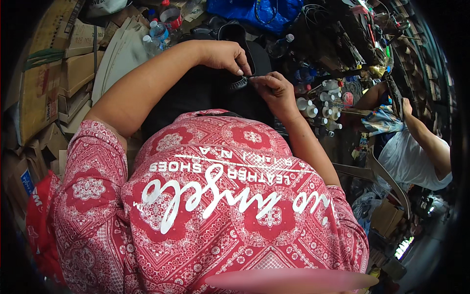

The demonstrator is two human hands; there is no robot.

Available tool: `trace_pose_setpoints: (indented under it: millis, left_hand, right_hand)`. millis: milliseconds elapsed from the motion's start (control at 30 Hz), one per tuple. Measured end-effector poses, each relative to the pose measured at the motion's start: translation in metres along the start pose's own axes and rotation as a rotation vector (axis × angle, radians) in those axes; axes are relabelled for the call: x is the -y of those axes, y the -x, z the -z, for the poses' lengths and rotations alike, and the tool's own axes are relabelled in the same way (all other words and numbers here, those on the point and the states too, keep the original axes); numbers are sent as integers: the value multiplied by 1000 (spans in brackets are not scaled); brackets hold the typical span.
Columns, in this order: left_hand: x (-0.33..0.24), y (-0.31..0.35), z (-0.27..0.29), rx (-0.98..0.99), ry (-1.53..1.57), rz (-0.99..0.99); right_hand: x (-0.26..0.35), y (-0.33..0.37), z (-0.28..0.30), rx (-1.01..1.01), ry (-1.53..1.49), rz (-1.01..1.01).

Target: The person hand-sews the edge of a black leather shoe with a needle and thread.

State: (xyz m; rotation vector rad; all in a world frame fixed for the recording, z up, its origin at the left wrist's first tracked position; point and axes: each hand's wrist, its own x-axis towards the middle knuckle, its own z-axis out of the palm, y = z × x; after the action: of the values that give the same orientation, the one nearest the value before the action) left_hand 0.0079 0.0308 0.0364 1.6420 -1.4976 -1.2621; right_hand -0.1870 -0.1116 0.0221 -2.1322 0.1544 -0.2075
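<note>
Over my lap, at the upper middle, lies a black piece (260,58) with a rounded, raised opening, which looks like part of a shoe. My left hand (226,56) bends over it from the left, thumb and fingers pinched at its near edge. From the right, my right hand (277,92) meets it, thumb and forefinger pressed together almost touching the left fingertips. What lies between the fingertips is too small to name. Just below them shows a small grey, ridged patch (238,84). Dark cloth over my legs makes the black piece's outline hard to follow.
Cardboard boxes (78,73) and a pale curved panel (115,54) stand at left. Bottles (159,32) and a blue bag (254,13) lie beyond my hands. Several white bottles (330,105) cluster at right, near another person's arm (425,132) and a plastic chair (387,179).
</note>
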Motion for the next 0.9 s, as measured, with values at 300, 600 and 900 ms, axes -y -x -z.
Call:
trace_pose_setpoints:
  millis: [300, 600, 900]
  left_hand:
    - [-4, -5, -1, 85, -37, 47]
    - [2, -7, -24, -458, -242, -93]
    - [7, 112, -38, -415, -276, 182]
  right_hand:
    - [39, -13, 15, 202, 590, 138]
    - [14, -31, 3, 255, 384, 117]
    - [-45, 21, 80, 81, -1159, -230]
